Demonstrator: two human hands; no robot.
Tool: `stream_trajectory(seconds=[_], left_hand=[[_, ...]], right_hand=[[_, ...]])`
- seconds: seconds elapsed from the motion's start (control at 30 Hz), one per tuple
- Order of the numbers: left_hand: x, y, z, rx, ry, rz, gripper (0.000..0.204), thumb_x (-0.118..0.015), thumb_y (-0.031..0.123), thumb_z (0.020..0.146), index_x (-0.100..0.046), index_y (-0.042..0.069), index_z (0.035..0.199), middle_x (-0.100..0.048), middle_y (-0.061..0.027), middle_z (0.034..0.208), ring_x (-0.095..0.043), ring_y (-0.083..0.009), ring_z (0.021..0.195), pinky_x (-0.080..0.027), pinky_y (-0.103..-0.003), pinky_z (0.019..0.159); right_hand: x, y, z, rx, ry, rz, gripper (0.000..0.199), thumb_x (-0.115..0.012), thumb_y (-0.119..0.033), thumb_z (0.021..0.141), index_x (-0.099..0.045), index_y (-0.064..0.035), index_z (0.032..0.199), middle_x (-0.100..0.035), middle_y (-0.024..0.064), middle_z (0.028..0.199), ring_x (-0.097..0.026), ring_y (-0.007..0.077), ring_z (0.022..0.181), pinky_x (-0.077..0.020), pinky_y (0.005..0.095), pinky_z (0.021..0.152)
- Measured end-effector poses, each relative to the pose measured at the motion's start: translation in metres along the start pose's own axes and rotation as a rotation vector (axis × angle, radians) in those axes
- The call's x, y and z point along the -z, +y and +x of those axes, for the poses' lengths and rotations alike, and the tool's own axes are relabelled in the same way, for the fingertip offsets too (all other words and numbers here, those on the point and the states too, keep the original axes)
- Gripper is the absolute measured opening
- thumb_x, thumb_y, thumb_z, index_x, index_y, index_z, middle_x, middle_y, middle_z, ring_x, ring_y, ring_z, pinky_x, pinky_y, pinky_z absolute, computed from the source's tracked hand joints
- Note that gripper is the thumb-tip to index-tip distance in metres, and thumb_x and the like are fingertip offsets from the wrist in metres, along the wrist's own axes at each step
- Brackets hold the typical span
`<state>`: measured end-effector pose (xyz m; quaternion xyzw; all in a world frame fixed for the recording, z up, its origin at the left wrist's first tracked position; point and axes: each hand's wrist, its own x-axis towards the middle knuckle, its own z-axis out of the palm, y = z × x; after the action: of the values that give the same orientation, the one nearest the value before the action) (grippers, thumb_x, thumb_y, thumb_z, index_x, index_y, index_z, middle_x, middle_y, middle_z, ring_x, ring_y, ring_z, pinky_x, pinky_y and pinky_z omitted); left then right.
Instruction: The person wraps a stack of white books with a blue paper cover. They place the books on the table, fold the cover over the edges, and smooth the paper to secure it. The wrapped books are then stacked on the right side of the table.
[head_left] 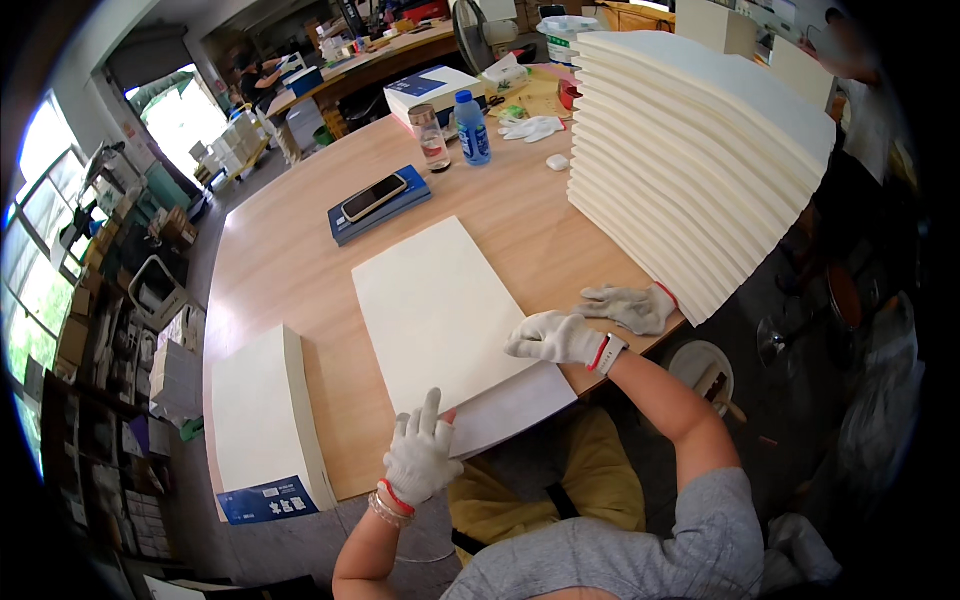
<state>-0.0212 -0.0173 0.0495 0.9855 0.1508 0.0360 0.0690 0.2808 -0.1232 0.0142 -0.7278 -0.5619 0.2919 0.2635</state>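
A large flat cream panel lies in front of me on the table, with a white sheet showing from under its near edge. My right hand, in a white knit glove, has its fingers drawn together on the panel's right edge near the close corner. At the near left corner is my left hand, gloved too; its fingers are stretched out and apart, and a bare thumb tip shows. Just beyond my right hand lies a loose white glove with a red cuff.
A tall stack of cream panels stands at the right. A cream pile with a blue label sits at the left edge. Farther back are a phone on a blue box, a clear bottle, a blue bottle and another glove.
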Motion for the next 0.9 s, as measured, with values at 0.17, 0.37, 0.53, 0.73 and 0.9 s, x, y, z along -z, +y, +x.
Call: stream_trajectory(seconds=[0.17,0.37,0.53,0.73,0.9], left_hand=[[-0.034,-0.061,-0.002,-0.024,0.230,-0.180,0.036,-0.074,0.017,0.071,-0.070,0.007,0.105,-0.066,-0.0137,0.112,-0.065,-0.0241,0.089,-0.053,-0.034,0.079],[-0.009,-0.065,0.030,0.644,0.013,-0.505,0.022,-0.072,0.018,0.078,-0.074,0.004,0.094,-0.063,-0.0052,0.064,-0.056,-0.0116,0.059,-0.045,-0.030,0.059],[-0.015,-0.067,0.037,0.639,-0.014,-0.427,0.026,-0.076,0.028,0.078,-0.073,0.004,0.085,-0.061,-0.0073,0.060,-0.056,-0.0149,0.055,-0.045,-0.032,0.058],[-0.009,-0.068,0.045,0.666,-0.155,-0.316,0.035,-0.079,0.033,0.075,-0.070,0.005,0.092,-0.068,-0.0118,0.074,-0.067,-0.0246,0.069,-0.050,-0.037,0.067],[0.002,-0.102,0.074,-0.093,0.042,-0.023,0.092,-0.083,0.033,0.067,-0.038,0.019,0.146,-0.031,-0.0178,0.152,-0.047,-0.0337,0.127,-0.045,-0.038,0.098]], right_hand=[[0.007,0.020,0.000,0.020,-0.074,0.327,0.059,-0.057,-0.061,0.088,-0.069,-0.0075,0.110,-0.068,0.0175,0.108,-0.063,0.0305,0.103,-0.0479,0.0362,0.090],[-0.009,-0.005,-0.002,-0.094,0.105,-0.129,0.045,-0.070,-0.048,0.082,-0.070,-0.0065,0.099,-0.069,0.0180,0.093,-0.067,0.0341,0.091,-0.0505,0.0404,0.078],[-0.028,0.002,0.000,-0.044,0.279,-0.181,0.040,-0.074,-0.043,0.079,-0.067,-0.0041,0.078,-0.067,0.0171,0.080,-0.066,0.0344,0.079,-0.0500,0.0428,0.069],[-0.026,-0.002,0.002,-0.101,0.278,-0.227,0.041,-0.075,-0.044,0.076,-0.067,-0.0038,0.083,-0.067,0.0173,0.078,-0.066,0.0345,0.079,-0.0512,0.0427,0.071],[-0.034,0.023,0.016,-0.155,0.446,-0.146,0.045,-0.076,-0.044,0.076,-0.062,-0.0055,0.093,-0.065,0.0187,0.101,-0.064,0.0356,0.093,-0.0505,0.0429,0.077]])
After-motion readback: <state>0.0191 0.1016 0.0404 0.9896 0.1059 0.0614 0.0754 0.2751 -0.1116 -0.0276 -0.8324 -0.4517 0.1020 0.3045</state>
